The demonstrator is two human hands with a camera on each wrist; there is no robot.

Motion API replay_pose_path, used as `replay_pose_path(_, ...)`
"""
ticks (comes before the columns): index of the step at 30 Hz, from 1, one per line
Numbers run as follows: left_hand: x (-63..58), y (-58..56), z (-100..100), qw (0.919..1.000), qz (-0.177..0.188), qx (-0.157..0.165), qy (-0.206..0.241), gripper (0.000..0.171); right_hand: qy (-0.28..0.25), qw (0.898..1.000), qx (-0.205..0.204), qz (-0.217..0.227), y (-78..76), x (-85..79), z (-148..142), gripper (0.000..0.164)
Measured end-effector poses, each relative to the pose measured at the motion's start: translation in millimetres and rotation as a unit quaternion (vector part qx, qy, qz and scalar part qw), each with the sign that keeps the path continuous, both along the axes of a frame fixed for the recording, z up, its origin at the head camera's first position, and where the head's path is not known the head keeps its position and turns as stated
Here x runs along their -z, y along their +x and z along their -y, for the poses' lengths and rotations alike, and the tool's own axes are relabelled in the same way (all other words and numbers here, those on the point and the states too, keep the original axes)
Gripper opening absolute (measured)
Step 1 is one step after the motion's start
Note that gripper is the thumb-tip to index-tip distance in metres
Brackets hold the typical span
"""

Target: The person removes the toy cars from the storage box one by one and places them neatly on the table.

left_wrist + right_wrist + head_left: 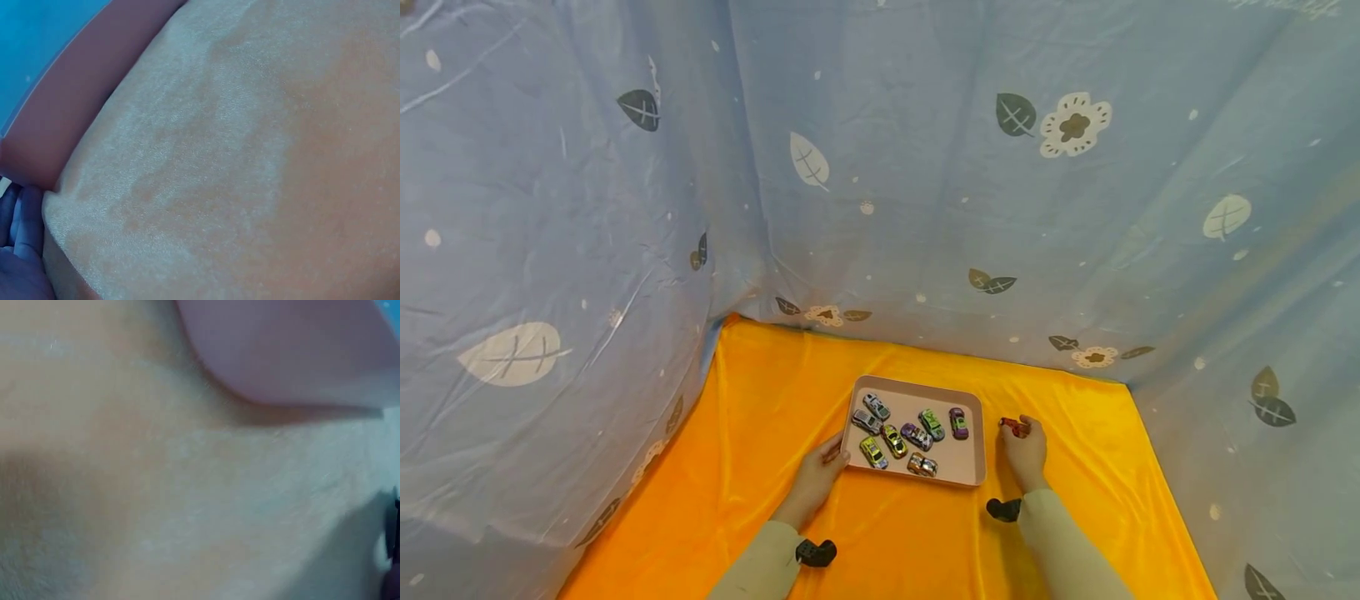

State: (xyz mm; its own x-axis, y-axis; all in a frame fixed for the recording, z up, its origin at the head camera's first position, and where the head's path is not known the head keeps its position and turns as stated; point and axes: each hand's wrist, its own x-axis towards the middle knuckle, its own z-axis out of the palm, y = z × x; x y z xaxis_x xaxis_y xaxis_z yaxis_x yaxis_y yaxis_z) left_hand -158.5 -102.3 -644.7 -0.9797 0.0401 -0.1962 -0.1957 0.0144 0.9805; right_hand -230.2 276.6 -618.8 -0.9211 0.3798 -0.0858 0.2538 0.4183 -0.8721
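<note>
A pale pink tray point(955, 467) lies on the yellow cloth with several small toy cars in it, among them a green one point(932, 424), a purple one point(958, 423) and a yellow one point(873, 452). At the tray's near left corner, my left hand point(815, 477) holds the edge, thumb by the rim. In the left wrist view its fingers point(28, 228) lie against the tray's lower corner. Just right of the tray, my right hand point(1027, 454) pinches a red toy car point(1015, 427) over the cloth. The right wrist view shows the tray's outer wall point(294, 356) but not the car.
The yellow cloth point(775, 375) spreads under everything, wrinkled in places. Blue curtains with leaf and flower prints point(910, 233) enclose the left, back and right sides. A black device is strapped at each wrist point(815, 552).
</note>
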Motion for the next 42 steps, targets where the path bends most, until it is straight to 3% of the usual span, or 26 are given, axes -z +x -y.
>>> replay_pose_path(4,0.9,0.1,-1,1.0000,0.003,0.003,0.000,0.053,-0.010,1.000,-0.013,0.017,2.7,6.2,-6,0.062)
replay_pose_path(10,-0.6,-0.1,0,1.0000,-0.006,-0.004,0.002,0.053,-0.006,0.996,-0.081,0.039,2.0,11.2,-12,0.070)
replay_pose_path(14,-1.9,1.2,0,1.0000,-0.004,-0.003,0.006,0.053,-0.022,0.993,-0.103,0.045,0.7,9.9,-14,0.069)
replay_pose_path(22,-3.4,0.7,1,1.0000,0.007,-0.001,0.006,0.053,-0.031,0.992,-0.099,0.069,-0.2,7.6,-18,0.074)
replay_pose_path(34,-8.8,-1.1,1,0.9998,0.013,-0.002,0.013,0.052,-0.037,0.991,-0.107,0.072,-3.2,-0.1,-20,0.076)
replay_pose_path(42,-7.8,2.0,0,1.0000,0.003,-0.001,0.006,0.052,0.008,0.994,-0.105,0.019,9.7,-22.6,-12,0.067)
